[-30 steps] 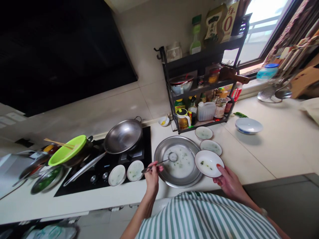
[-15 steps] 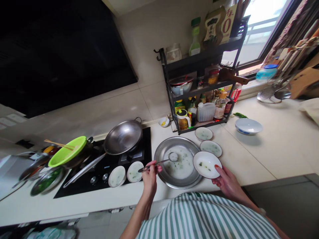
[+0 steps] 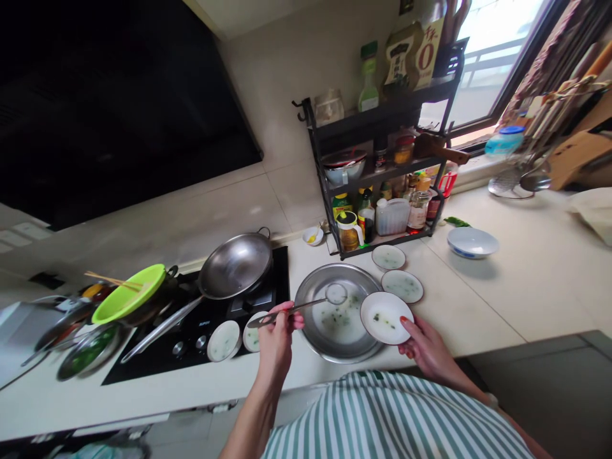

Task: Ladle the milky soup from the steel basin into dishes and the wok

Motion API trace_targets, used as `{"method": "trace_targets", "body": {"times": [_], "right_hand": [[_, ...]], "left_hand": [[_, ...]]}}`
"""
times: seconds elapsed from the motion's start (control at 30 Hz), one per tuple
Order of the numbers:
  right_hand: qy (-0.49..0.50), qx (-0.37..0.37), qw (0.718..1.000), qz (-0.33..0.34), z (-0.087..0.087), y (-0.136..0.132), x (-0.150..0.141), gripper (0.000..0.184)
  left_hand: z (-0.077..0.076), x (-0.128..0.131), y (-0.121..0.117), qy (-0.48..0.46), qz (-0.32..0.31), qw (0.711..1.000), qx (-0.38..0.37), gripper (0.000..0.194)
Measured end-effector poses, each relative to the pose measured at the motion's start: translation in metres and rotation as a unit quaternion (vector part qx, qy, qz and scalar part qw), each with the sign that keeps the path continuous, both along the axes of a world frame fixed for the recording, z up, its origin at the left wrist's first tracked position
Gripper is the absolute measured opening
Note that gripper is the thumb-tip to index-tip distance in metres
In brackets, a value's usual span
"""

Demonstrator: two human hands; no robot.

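My left hand [image 3: 278, 331] is closed around the handle of a metal ladle [image 3: 308, 305], whose round bowl is over the milky liquid with green bits in a wide steel basin [image 3: 313, 341]. In my right hand [image 3: 427, 343] is a small white bowl [image 3: 372, 305], its rim pinched by thumb and fingers. This bowl is held above the basin's right side and contains some whitish liquid with green bits. Behind it on the counter stand two similar filled bowls, a nearer bowl [image 3: 402, 286] and a farther bowl [image 3: 389, 257]. Two more filled bowls, one [image 3: 224, 341] plainly visible, sit left of my left hand.
A wok [image 3: 236, 264] rests on the black stove [image 3: 191, 360], its long handle pointing toward me. Farther left are a green basin [image 3: 129, 294] with chopsticks and a bowl of greens [image 3: 90, 354]. A black spice rack [image 3: 387, 245] stands behind the basin; a white dish [image 3: 472, 242] sits right.
The ladle has shifted slightly up and right over the liquid, while my left hand has moved slightly left. My right hand has brought the white bowl a little left, farther over the basin.
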State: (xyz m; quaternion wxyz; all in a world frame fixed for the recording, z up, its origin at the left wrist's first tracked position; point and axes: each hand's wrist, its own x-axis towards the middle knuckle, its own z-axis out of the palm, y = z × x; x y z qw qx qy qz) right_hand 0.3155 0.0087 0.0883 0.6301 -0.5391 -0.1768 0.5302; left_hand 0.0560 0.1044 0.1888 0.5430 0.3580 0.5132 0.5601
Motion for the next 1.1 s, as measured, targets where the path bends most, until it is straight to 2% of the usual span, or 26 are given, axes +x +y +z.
{"method": "trace_targets", "body": {"times": [0.13, 0.3, 0.4, 0.5, 0.6, 0.67, 0.73, 0.8, 0.9, 1.0, 1.1], "right_hand": [[0.004, -0.002, 1.0, 0.013, 0.008, 0.005, -0.009, 0.039], [0.035, -0.004, 0.999, 0.018, 0.015, 0.011, -0.019, 0.034], [0.048, -0.005, 0.999, 0.022, 0.015, 0.013, -0.021, 0.032], [0.061, 0.001, 0.998, 0.019, 0.015, 0.013, -0.022, 0.033], [0.063, 0.002, 0.998, 0.018, 0.015, 0.011, -0.021, 0.035], [0.062, 0.002, 0.998, 0.015, 0.016, 0.01, -0.021, 0.035], [0.064, 0.002, 0.998, 0.01, 0.015, 0.01, -0.021, 0.035], [0.066, 0.005, 0.998, 0.01, 0.013, 0.009, -0.02, 0.034], [0.06, 0.009, 0.998, 0.01, 0.01, 0.008, -0.019, 0.032], [0.056, 0.004, 0.998, 0.009, 0.008, 0.008, -0.02, 0.032], [0.06, 0.005, 0.998, 0.007, 0.007, 0.008, -0.02, 0.034]], "left_hand": [[0.014, 0.004, -0.008, 0.02, -0.044, 0.999, 0.022, 0.028], [0.01, 0.014, -0.019, 0.058, -0.127, 0.989, 0.052, 0.029], [0.007, 0.021, -0.027, 0.103, -0.18, 0.973, 0.1, 0.029], [0.007, 0.022, -0.033, 0.162, -0.238, 0.937, 0.199, 0.024], [0.005, 0.018, -0.036, 0.226, -0.298, 0.873, 0.312, 0.021], [0.002, 0.014, -0.037, 0.248, -0.33, 0.839, 0.355, 0.025], [-0.001, 0.012, -0.037, 0.256, -0.346, 0.823, 0.37, 0.026], [-0.004, 0.012, -0.037, 0.251, -0.338, 0.828, 0.369, 0.025], [-0.008, 0.015, -0.036, 0.209, -0.284, 0.877, 0.326, 0.022], [-0.015, 0.018, -0.032, 0.125, -0.212, 0.946, 0.211, 0.023], [-0.025, 0.017, -0.022, 0.038, -0.126, 0.987, 0.089, 0.026]]}}
